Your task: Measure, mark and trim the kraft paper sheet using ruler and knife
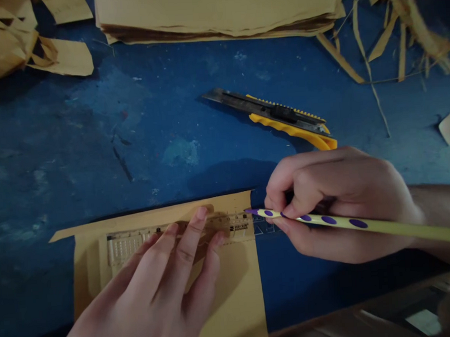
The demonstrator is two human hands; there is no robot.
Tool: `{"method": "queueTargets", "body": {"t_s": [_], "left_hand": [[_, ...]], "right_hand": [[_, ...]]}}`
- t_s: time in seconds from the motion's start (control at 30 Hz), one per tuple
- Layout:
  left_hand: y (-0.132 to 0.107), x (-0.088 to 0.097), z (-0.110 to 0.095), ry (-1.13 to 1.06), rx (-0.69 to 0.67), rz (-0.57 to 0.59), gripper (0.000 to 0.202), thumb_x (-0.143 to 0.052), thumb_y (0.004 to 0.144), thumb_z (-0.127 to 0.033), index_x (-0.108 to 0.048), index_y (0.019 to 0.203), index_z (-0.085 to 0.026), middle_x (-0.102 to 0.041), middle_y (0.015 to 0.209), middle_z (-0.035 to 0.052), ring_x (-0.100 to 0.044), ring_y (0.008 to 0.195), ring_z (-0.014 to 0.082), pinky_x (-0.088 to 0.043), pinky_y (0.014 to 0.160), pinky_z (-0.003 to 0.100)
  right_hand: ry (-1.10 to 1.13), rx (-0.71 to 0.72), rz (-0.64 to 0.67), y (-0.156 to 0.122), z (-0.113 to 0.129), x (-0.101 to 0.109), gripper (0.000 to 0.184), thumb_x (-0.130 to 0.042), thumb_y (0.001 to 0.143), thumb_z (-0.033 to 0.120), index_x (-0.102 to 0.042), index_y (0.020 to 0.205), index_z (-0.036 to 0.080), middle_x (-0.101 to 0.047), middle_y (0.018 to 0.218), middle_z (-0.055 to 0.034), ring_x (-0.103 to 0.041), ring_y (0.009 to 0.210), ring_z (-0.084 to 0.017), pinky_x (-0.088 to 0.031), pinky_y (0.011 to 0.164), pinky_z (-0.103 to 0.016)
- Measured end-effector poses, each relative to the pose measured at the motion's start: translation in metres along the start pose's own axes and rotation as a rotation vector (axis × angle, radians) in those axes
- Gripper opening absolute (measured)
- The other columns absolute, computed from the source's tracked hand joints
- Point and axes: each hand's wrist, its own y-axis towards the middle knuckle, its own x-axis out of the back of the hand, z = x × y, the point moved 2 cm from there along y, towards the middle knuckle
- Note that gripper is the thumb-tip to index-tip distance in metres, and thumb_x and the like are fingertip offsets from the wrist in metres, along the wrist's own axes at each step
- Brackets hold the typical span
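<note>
My left hand (pixel 170 277) lies with fingers spread on a clear ruler (pixel 237 228), pressing it against a brown paper piece (pixel 231 294). A narrow strip of the paper shows beyond the ruler's far edge. In my right hand (pixel 336 203) is a yellow pencil (pixel 386 229) with purple spots, pinched near its point. The purple tip meets the ruler's far edge close to the paper's right side. The ruler's right end sticks out past the paper, partly behind my right fingers.
A yellow and black utility knife (pixel 282 114) lies beyond my right hand, its blade end pointing left. At the back is a stack of brown paper (pixel 220 13). Paper strips (pixel 399 33) are heaped at the far right, and folded scraps (pixel 60 56) lie far left on the blue table (pixel 76 146).
</note>
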Motion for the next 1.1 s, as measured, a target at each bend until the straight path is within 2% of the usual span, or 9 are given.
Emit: {"method": "queueTargets", "body": {"t_s": [0.13, 0.33, 0.5, 0.6, 0.8, 1.0, 1.1], "left_hand": [[0.0009, 0.0016, 0.0010, 0.014, 0.006, -0.034, 0.060, -0.050, 0.096, -0.032, -0.044, 0.152, -0.009, -0.041, 0.163, 0.0219, -0.060, 0.129, 0.0352, -0.056, 0.097, 0.046], [0.0021, 0.0023, -0.0002, -0.008, 0.033, -0.031, 0.059, -0.048, 0.097, -0.033, -0.045, 0.152, -0.013, -0.042, 0.163, 0.0182, -0.054, 0.135, 0.0347, -0.056, 0.099, 0.046], [0.0001, 0.0028, -0.0007, -0.035, 0.043, -0.032, 0.060, -0.053, 0.095, -0.036, -0.047, 0.151, -0.014, -0.042, 0.163, 0.0159, -0.054, 0.137, 0.0342, -0.053, 0.107, 0.047], [-0.0007, 0.0023, -0.0008, -0.024, 0.027, -0.027, 0.061, -0.053, 0.095, -0.037, -0.047, 0.151, -0.013, -0.043, 0.162, 0.0174, -0.053, 0.139, 0.0353, -0.055, 0.105, 0.047], [-0.0014, 0.0031, -0.0012, -0.022, 0.034, -0.023, 0.059, -0.051, 0.096, -0.034, -0.046, 0.152, -0.016, -0.046, 0.161, 0.0151, -0.048, 0.144, 0.0352, -0.056, 0.104, 0.046], [-0.0005, 0.0034, -0.0010, 0.003, -0.002, -0.031, 0.064, -0.053, 0.096, -0.035, -0.044, 0.153, -0.008, -0.041, 0.162, 0.0227, -0.050, 0.140, 0.0392, -0.055, 0.105, 0.050], [0.0001, 0.0020, -0.0005, 0.012, -0.011, -0.021, 0.064, -0.053, 0.095, -0.036, -0.043, 0.153, -0.008, -0.041, 0.163, 0.0230, -0.050, 0.140, 0.0391, -0.055, 0.103, 0.050]], "right_hand": [[-0.012, 0.003, 0.012, -0.0002, -0.0005, 0.0005, 0.032, -0.070, 0.071, -0.001, -0.049, 0.070, 0.024, -0.069, 0.078, 0.0009, -0.069, 0.067, -0.013, -0.054, 0.056, -0.022], [-0.025, 0.018, -0.001, -0.0010, -0.0010, 0.0000, 0.029, -0.069, 0.072, 0.001, -0.049, 0.070, 0.022, -0.068, 0.078, 0.0000, -0.069, 0.068, -0.010, -0.053, 0.057, -0.018], [-0.042, 0.008, 0.031, -0.0009, -0.0007, 0.0003, 0.031, -0.070, 0.072, 0.001, -0.049, 0.072, 0.024, -0.070, 0.079, 0.0006, -0.070, 0.068, -0.012, -0.055, 0.057, -0.020], [-0.031, -0.019, 0.021, -0.0007, -0.0008, 0.0006, 0.033, -0.072, 0.070, 0.002, -0.049, 0.071, 0.025, -0.070, 0.080, 0.0009, -0.070, 0.068, -0.015, -0.056, 0.055, -0.024], [-0.045, -0.001, 0.022, -0.0002, -0.0003, 0.0002, 0.031, -0.070, 0.072, 0.002, -0.048, 0.071, 0.023, -0.069, 0.078, 0.0011, -0.069, 0.068, -0.011, -0.053, 0.057, -0.018], [-0.038, -0.027, 0.015, 0.0007, -0.0001, 0.0009, 0.033, -0.071, 0.071, 0.001, -0.047, 0.069, 0.023, -0.069, 0.077, 0.0015, -0.068, 0.066, -0.012, -0.053, 0.055, -0.021], [-0.030, -0.033, 0.021, 0.0011, 0.0006, 0.0004, 0.032, -0.072, 0.071, 0.002, -0.049, 0.069, 0.024, -0.069, 0.077, 0.0014, -0.067, 0.065, -0.014, -0.054, 0.053, -0.024]]}}
